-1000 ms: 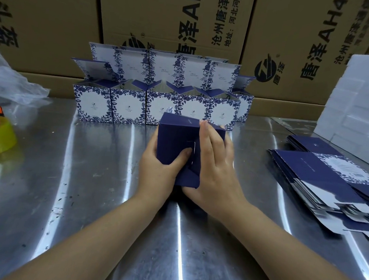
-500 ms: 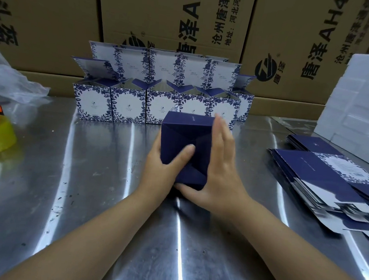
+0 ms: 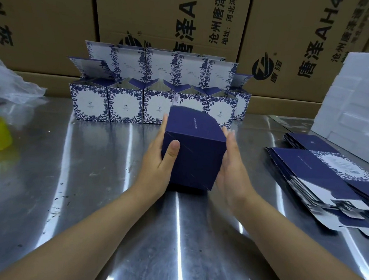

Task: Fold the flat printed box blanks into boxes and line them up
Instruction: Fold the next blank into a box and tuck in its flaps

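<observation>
Two hands hold one box (image 3: 196,149) between them, low by the table (image 3: 87,198). Our left hand (image 3: 155,166) grips its left side, thumb on the near face, fingers round the back, so it cannot slip. Our right hand (image 3: 231,171) lies flat on the right side, fingers straight and together, to steady it. The box tilts; we think we are turning it. Flat blanks (image 3: 321,171) wait at the right. Farther back stands the row (image 3: 125,105), lids up, where this box likely goes.
</observation>
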